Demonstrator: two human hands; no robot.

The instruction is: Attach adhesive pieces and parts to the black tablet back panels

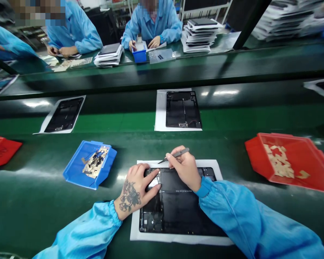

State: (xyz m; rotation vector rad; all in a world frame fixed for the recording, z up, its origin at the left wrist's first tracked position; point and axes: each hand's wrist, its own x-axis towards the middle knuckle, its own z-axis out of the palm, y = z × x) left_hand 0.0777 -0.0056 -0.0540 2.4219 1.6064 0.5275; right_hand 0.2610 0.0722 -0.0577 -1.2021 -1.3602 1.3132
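Observation:
A black tablet housing (183, 212) with inner parts showing lies on a white sheet (151, 236) in front of me. My left hand (137, 189) rests on its upper left part, thumb and forefinger spread across a small silvery area. Dark tweezers (179, 153) are pinched in my right hand (185, 167) above the housing's far edge. Their tips point left, close to my left fingertips, and I cannot make out anything between them. My right hand and sleeve cover part of the housing's right side.
To the left stands a blue bin (81, 172) with small dark parts and tan pieces. A red bin (299, 162) with tan pieces is at the right. Beyond, another tablet housing (182, 109) lies on paper on the green belt (118, 122). Co-workers (153, 25) sit across.

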